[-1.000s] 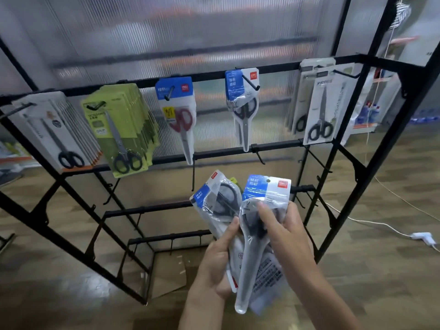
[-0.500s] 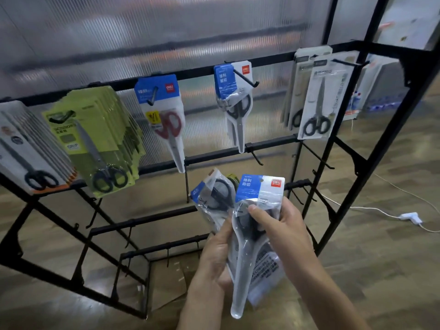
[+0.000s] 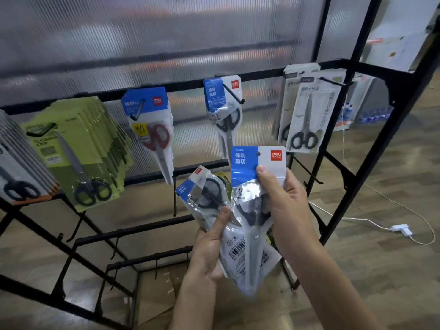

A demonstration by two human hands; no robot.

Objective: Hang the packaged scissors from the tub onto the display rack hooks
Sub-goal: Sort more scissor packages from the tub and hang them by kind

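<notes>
My right hand [image 3: 284, 206] pinches one packaged pair of black scissors [image 3: 252, 186] by its blue-and-white header card, held upright just below a hook [image 3: 234, 94] on the rack's top bar. That hook carries a matching pack [image 3: 225, 115]. My left hand [image 3: 209, 246] grips a bunch of more scissor packs [image 3: 202, 196] lower and to the left, their cards tilted. The black display rack [image 3: 273, 75] stands right in front of me. The tub is out of view.
Other hooks hold red-handled scissors [image 3: 152, 132], a thick stack of green cards [image 3: 78, 151], grey cards [image 3: 16, 167] at far left and white cards [image 3: 307, 115] at right. Lower bars carry bare hooks [image 3: 307, 172]. A white cable and plug [image 3: 402, 229] lie on the wooden floor.
My right hand has lifted its pack up toward the top-bar hook, apart from the bunch in my left hand. The view has shifted closer to the rack.
</notes>
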